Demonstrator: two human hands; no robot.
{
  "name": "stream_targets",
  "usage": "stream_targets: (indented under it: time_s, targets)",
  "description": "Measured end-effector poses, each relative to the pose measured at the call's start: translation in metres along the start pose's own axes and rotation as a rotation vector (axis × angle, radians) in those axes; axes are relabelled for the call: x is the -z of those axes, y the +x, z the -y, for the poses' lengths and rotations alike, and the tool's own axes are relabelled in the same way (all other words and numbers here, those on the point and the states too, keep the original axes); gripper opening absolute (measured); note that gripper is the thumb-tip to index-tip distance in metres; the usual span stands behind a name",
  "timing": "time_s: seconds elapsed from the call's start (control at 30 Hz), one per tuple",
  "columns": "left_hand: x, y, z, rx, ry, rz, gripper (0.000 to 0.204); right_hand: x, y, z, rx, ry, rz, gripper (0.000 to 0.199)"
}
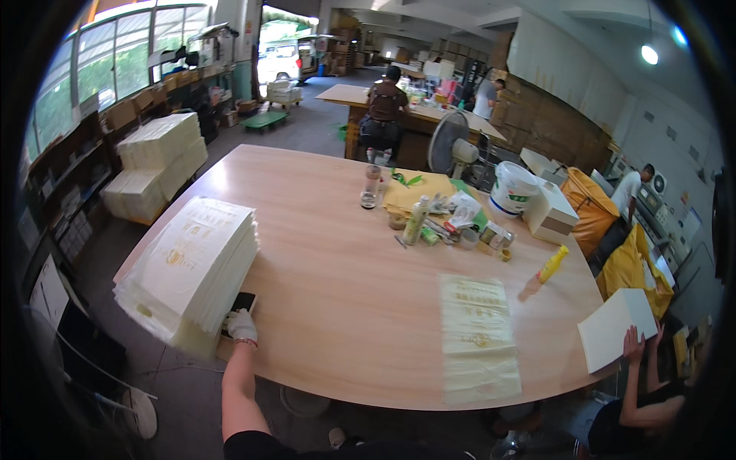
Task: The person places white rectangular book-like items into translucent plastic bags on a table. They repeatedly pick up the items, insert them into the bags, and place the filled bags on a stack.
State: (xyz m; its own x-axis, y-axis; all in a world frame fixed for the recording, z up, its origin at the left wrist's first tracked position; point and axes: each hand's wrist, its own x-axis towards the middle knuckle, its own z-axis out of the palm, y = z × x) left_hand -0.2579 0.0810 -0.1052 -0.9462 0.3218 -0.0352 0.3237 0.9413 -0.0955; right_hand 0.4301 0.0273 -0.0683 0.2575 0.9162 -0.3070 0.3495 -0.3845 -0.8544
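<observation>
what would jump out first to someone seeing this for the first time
The tall stack of white sheets with gold print at the left end of the big wooden table draws the eye first, with the gloved left hand at its near edge. Next comes the smaller pile of printed sheets lying flat near the table's front right, then the clutter of bottles and a white bucket at the far side.

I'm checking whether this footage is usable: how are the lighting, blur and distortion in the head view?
Head view: heavy fisheye bending, the wooden table edge curves and a black rim frames the picture; windows upper left and a ceiling lamp glare bright; the stack of cream sheets is smeared at its near edge beside the gloved left hand; the centre is fairly sharp.
</observation>
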Motion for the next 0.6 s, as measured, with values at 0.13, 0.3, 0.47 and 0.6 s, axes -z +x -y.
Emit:
stream_targets:
  time_s: [0.13,0.3,0.47,0.6]
  targets:
    - [-0.020,-0.033,-0.007,-0.490,0.005,-0.224,0.033,-0.032,-0.012,0.008,-0.055,0.026,0.178,0.029]
    - [-0.021,-0.120,-0.080,-0.909,-0.068,-0.388,0.036,-0.102,-0.005,0.076,0.527,-0.093,0.386,0.030]
    - [-0.007,-0.174,-0.162,-1.034,-0.213,-0.344,0.035,-0.181,0.054,0.099,1.290,-0.608,0.256,0.035]
    - [-0.001,-0.168,-0.195,-1.107,-0.179,-0.413,0.035,-0.191,0.061,0.106,1.349,-0.673,0.255,0.034]
